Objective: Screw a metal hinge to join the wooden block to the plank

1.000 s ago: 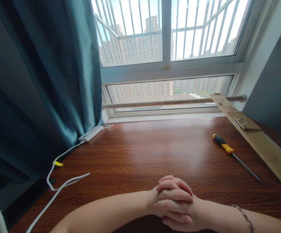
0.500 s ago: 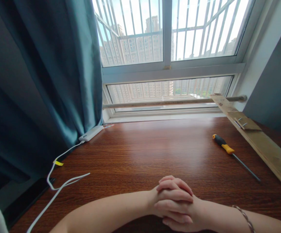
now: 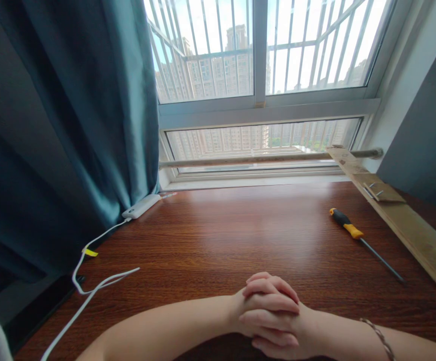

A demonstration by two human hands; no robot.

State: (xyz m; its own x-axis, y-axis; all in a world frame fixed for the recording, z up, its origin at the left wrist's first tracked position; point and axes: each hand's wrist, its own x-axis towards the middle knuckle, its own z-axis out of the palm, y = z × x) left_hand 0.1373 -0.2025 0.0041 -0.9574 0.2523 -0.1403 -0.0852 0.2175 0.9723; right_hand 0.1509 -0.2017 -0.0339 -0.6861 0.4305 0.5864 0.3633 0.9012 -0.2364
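Observation:
My left hand point(image 3: 246, 306) and my right hand point(image 3: 301, 323) are clasped together at the near edge of the table, their fingers interlaced and folded over each other. Both are closed, and no object shows between them. A bracelet point(image 3: 378, 336) circles my right wrist. To the right, apart from my hands, a screwdriver point(image 3: 352, 230) lies on the table with its black and yellow handle toward the window and its metal shaft pointing nearer to me.
A long flat wooden or cardboard strip point(image 3: 409, 225) runs along the right side, bearing small metal pieces point(image 3: 375, 190). At the left, a white power bank point(image 3: 141, 206) trails a white cable point(image 3: 90, 296) across the brown table point(image 3: 210, 230). A blue curtain point(image 3: 127, 125) hangs beside the window.

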